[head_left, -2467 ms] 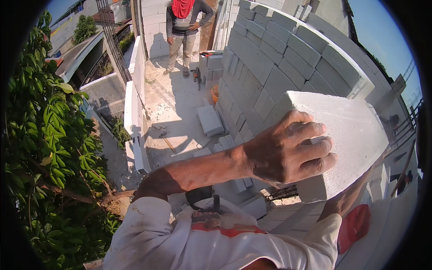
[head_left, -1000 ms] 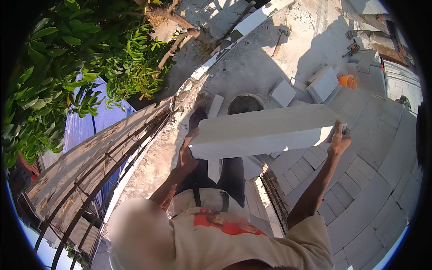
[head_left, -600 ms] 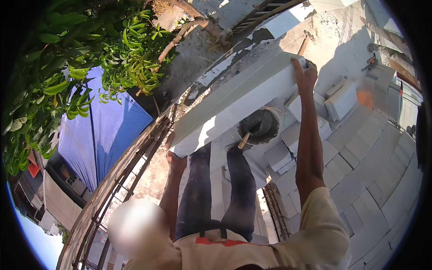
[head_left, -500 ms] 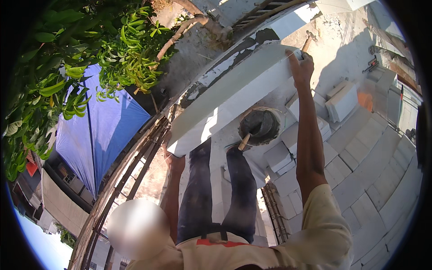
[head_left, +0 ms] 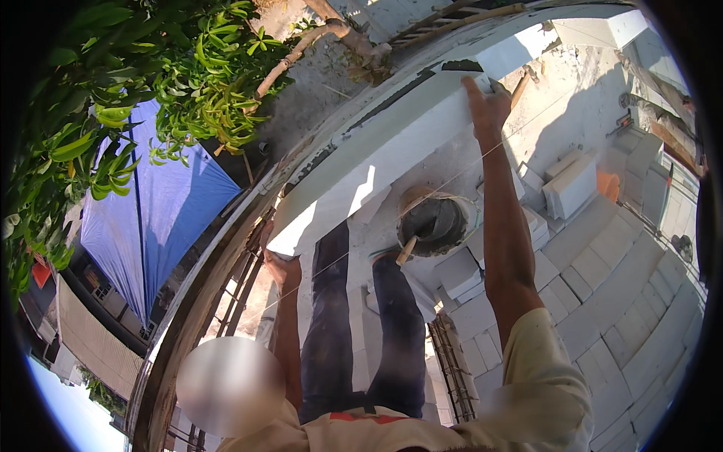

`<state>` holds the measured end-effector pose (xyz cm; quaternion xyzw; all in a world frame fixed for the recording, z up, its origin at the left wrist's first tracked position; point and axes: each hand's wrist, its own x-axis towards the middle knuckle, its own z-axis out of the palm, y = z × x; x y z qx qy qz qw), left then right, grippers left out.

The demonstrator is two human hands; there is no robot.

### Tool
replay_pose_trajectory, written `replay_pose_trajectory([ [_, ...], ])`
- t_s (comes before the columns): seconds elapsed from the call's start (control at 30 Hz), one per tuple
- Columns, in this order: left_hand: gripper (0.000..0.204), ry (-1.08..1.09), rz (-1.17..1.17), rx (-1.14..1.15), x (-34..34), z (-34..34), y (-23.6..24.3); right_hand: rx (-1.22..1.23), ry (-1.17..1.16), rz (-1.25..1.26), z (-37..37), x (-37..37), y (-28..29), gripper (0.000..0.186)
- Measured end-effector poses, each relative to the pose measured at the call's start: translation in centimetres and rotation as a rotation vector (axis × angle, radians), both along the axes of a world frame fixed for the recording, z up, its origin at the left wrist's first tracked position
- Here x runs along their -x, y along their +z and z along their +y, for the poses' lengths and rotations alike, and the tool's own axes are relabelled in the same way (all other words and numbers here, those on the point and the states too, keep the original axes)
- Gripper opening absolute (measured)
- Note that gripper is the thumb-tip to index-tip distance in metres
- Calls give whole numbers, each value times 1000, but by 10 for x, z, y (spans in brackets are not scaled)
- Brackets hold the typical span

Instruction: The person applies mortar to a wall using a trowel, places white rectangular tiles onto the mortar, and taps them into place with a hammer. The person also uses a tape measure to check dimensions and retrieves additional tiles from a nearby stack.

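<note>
A long white lightweight concrete block [head_left: 376, 162] lies slantwise between my two hands, over the top of a wall. Along its far side a narrow strip of dark grey mortar [head_left: 392, 98] shows. My left hand [head_left: 282, 265] is closed around the near left end, its fingers partly hidden by the block. At the far right end, my right hand [head_left: 488, 109] grips the block with the thumb on its upper edge. Whether the block's underside rests fully on the mortar cannot be seen.
A bucket of grey mortar [head_left: 444, 226] with a wooden-handled tool [head_left: 407, 248] stands beside my legs. White blocks [head_left: 568, 184] are stacked at right, near an orange container [head_left: 608, 186]. A thin string crosses the view. Leafy branches [head_left: 203, 83] and a blue tarp [head_left: 154, 218] lie beyond the wall.
The block has shifted over the wall, away from me, covering more of the mortar, so only a thinner dark strip shows. Both hands have moved with it and keep their hold.
</note>
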<state>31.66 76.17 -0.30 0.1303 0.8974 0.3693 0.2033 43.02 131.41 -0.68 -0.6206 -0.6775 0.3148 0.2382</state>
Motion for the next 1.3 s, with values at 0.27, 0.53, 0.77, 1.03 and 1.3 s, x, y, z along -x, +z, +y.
replay_pose_trajectory([
  [0.27, 65, 91, 46, 6, -1, 10, -18, -104, -72, 25, -10, 16, -15, 76],
  [0.53, 63, 35, 95, 5, 1, 17, -14, -116, 92, 143, -29, 1, 5, 67],
  [0.77, 54, 31, 167, 38, 2, 22, -8, -432, 1051, -512, -74, 2, 75, 78],
  [1.03, 60, 47, 121, 70, 4, 15, -18, -460, 1365, -639, -50, 7, 40, 74],
  [1.3, 63, 166, 63, 172, 7, 24, -8, -414, 1338, -545, -53, 9, 41, 74],
])
